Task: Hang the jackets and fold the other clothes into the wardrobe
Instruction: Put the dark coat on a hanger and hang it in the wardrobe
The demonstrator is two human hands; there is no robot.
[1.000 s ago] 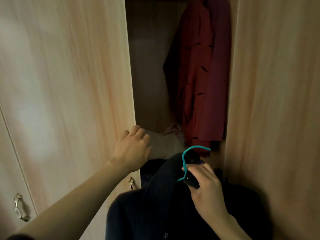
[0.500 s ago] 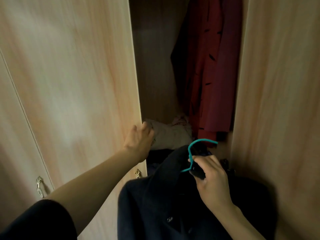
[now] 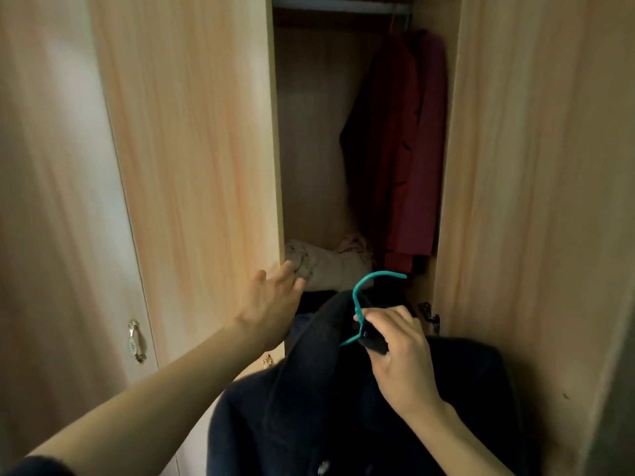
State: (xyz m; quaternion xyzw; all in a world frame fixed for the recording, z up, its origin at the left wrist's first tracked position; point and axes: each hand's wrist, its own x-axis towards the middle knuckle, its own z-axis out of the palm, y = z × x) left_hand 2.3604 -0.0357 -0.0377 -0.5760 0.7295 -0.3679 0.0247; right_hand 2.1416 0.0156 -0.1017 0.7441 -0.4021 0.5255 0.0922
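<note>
Pale wood wardrobe doors fill the view. Farthest left is a closed door with a metal handle. Next to it, the left door of the open compartment stands swung out. My left hand lies with fingers straight against that door's edge, holding nothing. I judge it is there to hold the door wide so the opening is free for the coat.

Just past its fingertips, at the bottom of the compartment, sits a pile of pale folded clothes, low and clear of anything hung above. Across the top runs the hanging rail, bare on its left part, with red jackets hung at its right end by the side wall.

Below them, my right hand grips the neck of the teal hanger together with the collar. The hook is turned up toward the opening, ready to catch the rail. The dark navy jacket hangs from that hanger in front of me, outside the wardrobe and well below the rail, not yet hung. The right door stands open too, its hinge just beside my knuckles.
</note>
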